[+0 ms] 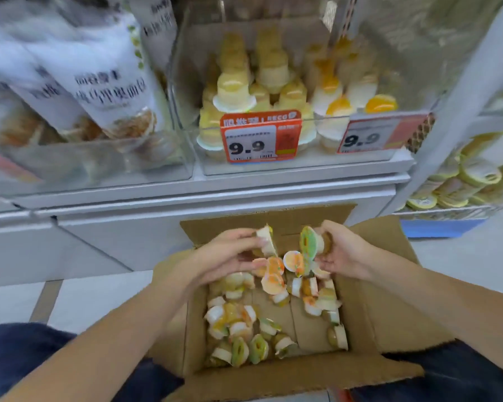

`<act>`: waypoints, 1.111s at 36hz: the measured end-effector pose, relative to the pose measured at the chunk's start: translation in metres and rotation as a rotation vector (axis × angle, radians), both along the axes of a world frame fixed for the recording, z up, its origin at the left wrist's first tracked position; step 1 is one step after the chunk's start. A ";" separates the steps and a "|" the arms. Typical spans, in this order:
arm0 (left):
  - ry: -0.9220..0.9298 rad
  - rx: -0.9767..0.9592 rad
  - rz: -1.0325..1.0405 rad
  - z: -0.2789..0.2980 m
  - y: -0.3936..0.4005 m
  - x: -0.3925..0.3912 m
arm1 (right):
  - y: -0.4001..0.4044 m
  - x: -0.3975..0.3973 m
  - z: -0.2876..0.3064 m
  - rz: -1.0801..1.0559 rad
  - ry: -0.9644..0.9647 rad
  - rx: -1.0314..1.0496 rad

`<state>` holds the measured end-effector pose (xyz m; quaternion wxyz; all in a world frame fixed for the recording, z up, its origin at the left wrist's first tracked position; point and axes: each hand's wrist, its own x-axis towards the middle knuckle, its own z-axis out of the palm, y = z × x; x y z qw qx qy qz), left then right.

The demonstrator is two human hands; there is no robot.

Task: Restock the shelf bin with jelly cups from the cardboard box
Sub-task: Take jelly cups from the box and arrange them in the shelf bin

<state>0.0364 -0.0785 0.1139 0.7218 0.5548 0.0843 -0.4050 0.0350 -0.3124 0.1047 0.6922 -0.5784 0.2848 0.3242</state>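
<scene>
Head view: mid-restock. Left hand (230, 253) gripping a jelly cup (265, 240), right hand (341, 250) gripping a green-lidded cup (310, 246), both above the cardboard box (273, 372) at 6 o'clock. Many loose cups (235, 317) left inside. Shelf bin (262, 161) at 12 o'clock already partly stocked. Orange price tag (260, 136) reading "9.9"; remaining print too blurred.

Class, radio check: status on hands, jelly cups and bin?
Both hands, left and right, gripping small jelly cups over open cardboard box. Clear plastic shelf bin part full. Path unobstructed.
</scene>
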 end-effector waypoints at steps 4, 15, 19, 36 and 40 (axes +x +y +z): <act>0.043 -0.158 0.043 0.064 0.000 0.008 | 0.001 0.012 0.080 0.150 -0.252 -0.024; 0.076 -0.235 0.094 0.092 -0.032 0.003 | 0.022 0.005 0.131 -0.023 -0.525 0.198; 0.085 -0.209 0.125 0.087 -0.034 0.003 | 0.030 0.010 0.121 -0.006 -0.585 0.086; -0.177 -0.168 0.025 0.082 -0.025 0.001 | 0.030 -0.002 0.108 0.490 -0.987 -0.275; -0.219 -0.146 0.048 0.085 -0.024 -0.001 | 0.031 -0.003 0.107 0.457 -1.053 -0.340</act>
